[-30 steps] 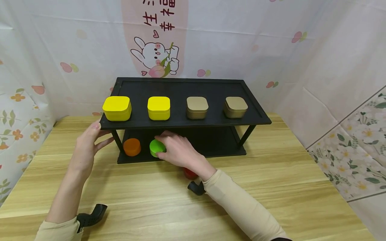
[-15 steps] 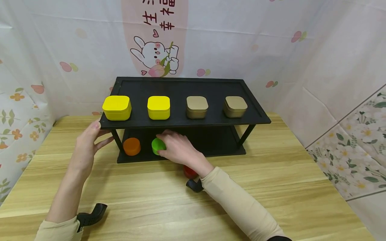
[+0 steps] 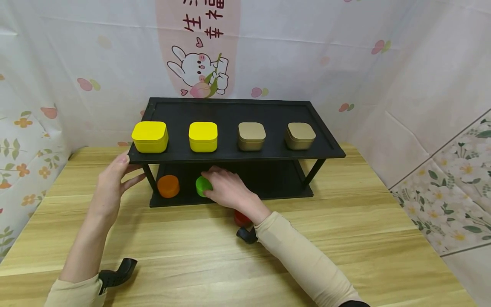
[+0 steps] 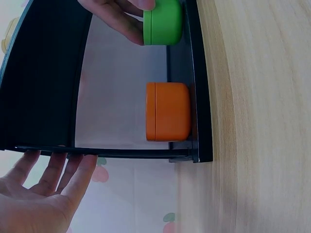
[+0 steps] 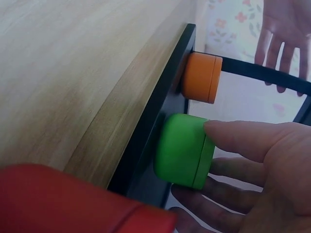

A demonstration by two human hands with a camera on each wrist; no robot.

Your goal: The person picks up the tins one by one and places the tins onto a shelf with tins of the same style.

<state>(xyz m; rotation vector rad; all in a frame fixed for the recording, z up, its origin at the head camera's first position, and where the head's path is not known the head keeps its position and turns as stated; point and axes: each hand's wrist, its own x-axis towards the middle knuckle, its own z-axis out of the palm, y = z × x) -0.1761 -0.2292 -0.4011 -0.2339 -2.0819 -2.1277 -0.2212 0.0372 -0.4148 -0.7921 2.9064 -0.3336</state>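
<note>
My right hand (image 3: pixel 230 187) pinches a green round lidded box (image 3: pixel 203 186) on the lower shelf of a black two-tier rack (image 3: pixel 230 110). In the right wrist view the thumb lies at the lid seam of the green box (image 5: pixel 180 150), fingers on its other side. Left of it, an orange round lidded box (image 3: pixel 168 186) stands on the same shelf. My left hand (image 3: pixel 108 183) touches the upper shelf's left end; the left wrist view shows its straight fingers (image 4: pixel 80 182) against that edge.
A red round lidded box (image 3: pixel 241 218) sits on the wooden table (image 3: pixel 184 256) before the rack, partly hidden by my right forearm. Along the upper shelf's front stand two yellow boxes (image 3: pixel 150 137) and two gold boxes (image 3: pixel 251 137). A patterned cloth (image 3: pixel 284 51) hangs behind.
My right hand and the green box have shifted slightly right along the lower shelf, away from the orange box. My left hand stays at the rack's end.
</note>
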